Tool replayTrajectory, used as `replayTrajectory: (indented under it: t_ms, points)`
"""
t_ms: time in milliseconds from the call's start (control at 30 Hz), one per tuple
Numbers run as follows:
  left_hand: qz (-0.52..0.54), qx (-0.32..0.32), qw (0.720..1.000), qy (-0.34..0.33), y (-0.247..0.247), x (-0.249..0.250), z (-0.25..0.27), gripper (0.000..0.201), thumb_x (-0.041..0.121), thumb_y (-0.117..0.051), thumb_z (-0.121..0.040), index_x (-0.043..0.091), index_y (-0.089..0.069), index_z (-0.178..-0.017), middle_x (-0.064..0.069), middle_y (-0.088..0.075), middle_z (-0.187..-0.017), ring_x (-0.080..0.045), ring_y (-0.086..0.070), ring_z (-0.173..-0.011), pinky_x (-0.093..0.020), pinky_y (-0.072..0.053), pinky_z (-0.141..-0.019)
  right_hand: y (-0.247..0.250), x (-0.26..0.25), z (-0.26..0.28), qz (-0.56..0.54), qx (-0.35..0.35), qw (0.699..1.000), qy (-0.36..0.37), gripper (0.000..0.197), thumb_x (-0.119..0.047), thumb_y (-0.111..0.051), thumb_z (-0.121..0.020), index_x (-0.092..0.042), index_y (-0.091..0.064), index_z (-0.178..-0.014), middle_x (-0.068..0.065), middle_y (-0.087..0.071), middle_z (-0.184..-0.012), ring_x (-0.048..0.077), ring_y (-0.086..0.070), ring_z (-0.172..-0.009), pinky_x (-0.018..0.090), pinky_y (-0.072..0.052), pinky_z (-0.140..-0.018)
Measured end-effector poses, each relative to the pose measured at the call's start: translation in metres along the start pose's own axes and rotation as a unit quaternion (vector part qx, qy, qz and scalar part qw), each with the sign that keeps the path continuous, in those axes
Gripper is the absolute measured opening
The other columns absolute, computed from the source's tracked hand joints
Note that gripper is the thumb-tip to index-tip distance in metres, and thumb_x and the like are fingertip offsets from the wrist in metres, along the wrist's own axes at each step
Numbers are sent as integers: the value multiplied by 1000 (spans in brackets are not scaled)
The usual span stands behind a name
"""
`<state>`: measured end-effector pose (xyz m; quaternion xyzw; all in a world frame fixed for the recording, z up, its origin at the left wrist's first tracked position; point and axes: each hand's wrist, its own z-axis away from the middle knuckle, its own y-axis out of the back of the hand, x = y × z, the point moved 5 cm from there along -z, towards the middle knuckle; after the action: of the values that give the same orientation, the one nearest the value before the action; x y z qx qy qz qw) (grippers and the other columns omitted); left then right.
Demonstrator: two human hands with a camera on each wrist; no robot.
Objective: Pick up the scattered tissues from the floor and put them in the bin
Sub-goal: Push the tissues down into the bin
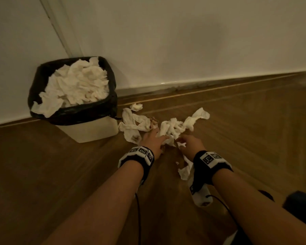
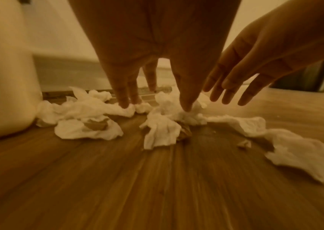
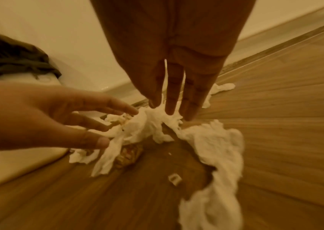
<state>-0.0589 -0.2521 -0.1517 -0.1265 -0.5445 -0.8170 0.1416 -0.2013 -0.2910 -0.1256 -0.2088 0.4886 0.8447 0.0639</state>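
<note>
Crumpled white tissues lie on the wooden floor just right of the bin (image 1: 95,133), a white tub with a black liner (image 1: 111,76) heaped with tissues (image 1: 78,84). One cluster (image 1: 132,124) lies beside the bin and a second pile (image 1: 173,128) sits in the middle. A long strip (image 1: 185,169) trails under my right wrist. My left hand (image 1: 157,137) reaches down with straight fingers, its fingertips (image 2: 123,104) touching the tissues. My right hand (image 1: 182,140) is also open, its fingertips (image 3: 171,109) on the middle pile (image 3: 149,123). Neither hand holds anything.
The bin stands in a corner against white walls with a skirting board (image 1: 184,85). A brownish wrapper (image 3: 129,154) and a small paper scrap (image 3: 174,179) lie among the tissues. A dark object (image 1: 300,206) sits at the lower right, and a black cable (image 1: 139,209) hangs from my left wrist.
</note>
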Motion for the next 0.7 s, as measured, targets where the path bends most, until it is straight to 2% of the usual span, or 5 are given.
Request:
replayTrajectory:
  t_ms: [133,300,400,533,700]
  points:
    - [-6,-34,999,26,-26,3,-7,53,25,-57,-89,48,-35,-132,-3,-8,-154,-36,-18,-136,-46,-31,-108,-21,19,13,97,-51,994,31,50,-13,-46,-92,-34,-42,-137,0,-33,-147,27,-31,-133,39,-32,-108]
    - [-17,-14,999,29,-33,11,-8,29,22,-47,-92,30,-53,-120,-6,-25,-143,-29,-28,-129,-39,-38,-96,-53,41,37,136,-113,981,77,80,-20,-57,-83,-52,-12,-141,-17,-3,-155,21,-3,-143,46,-23,-113]
    - [-24,-29,999,37,-31,13,-9,25,22,-46,-93,20,-57,-115,-7,-34,-136,-27,-36,-122,-37,-40,-93,-73,54,49,171,-149,969,98,92,-21,-61,-83,-52,3,-142,-24,14,-152,19,10,-144,48,-18,-114]
    - [-96,-46,994,36,-25,18,-12,29,18,-46,-95,14,-58,-121,-11,-43,-127,-29,-47,-117,-35,-42,-93,-83,59,56,214,-118,960,135,82,-11,-54,-89,-39,-4,-148,-15,8,-156,21,2,-145,39,-28,-113]
    - [-79,-47,995,45,-18,19,-12,28,14,-46,-95,9,-55,-122,-12,-46,-127,-29,-50,-117,-35,-43,-95,-76,47,53,213,-70,960,169,70,-11,-50,-92,-30,-14,-149,-11,2,-157,21,-19,-137,31,-41,-101]
